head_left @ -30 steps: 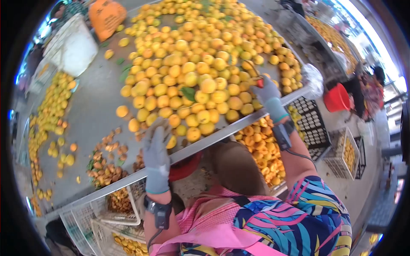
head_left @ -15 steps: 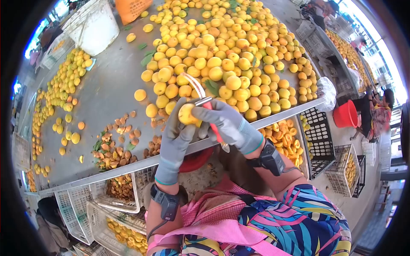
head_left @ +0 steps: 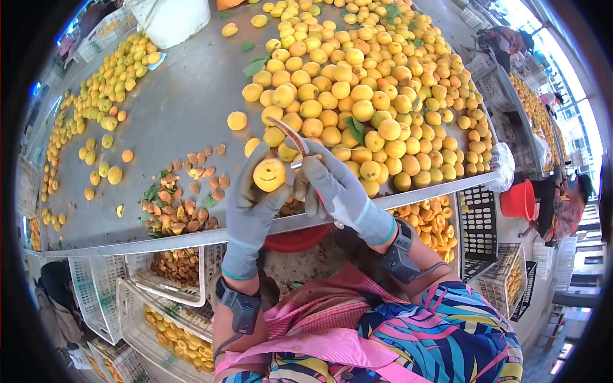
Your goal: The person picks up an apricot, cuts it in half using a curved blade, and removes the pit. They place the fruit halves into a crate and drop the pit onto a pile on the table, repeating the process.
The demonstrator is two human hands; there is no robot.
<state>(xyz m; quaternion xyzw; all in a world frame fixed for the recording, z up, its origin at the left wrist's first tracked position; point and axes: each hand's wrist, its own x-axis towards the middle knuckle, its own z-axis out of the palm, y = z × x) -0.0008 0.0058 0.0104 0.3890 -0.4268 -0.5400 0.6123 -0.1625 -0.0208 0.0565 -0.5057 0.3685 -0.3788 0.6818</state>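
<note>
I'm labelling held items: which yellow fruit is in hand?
The fruit in the left hand, bearing a dark curve; the piled fruits lie on the table.

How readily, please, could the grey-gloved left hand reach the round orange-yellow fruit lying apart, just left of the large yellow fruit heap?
Probably yes: the orange-yellow fruit lies just beyond the left hand, with bare grey metal table beside it, though the round yellow fruit it holds would likely need setting down.

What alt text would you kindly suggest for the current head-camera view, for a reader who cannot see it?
A gloved left hand holds a yellow fruit bearing a curved dark mark, while the gloved right hand grips a curved tool beside it. Beyond them, a pile of yellow fruit lies on a metal table, with crates below its near edge.
</note>
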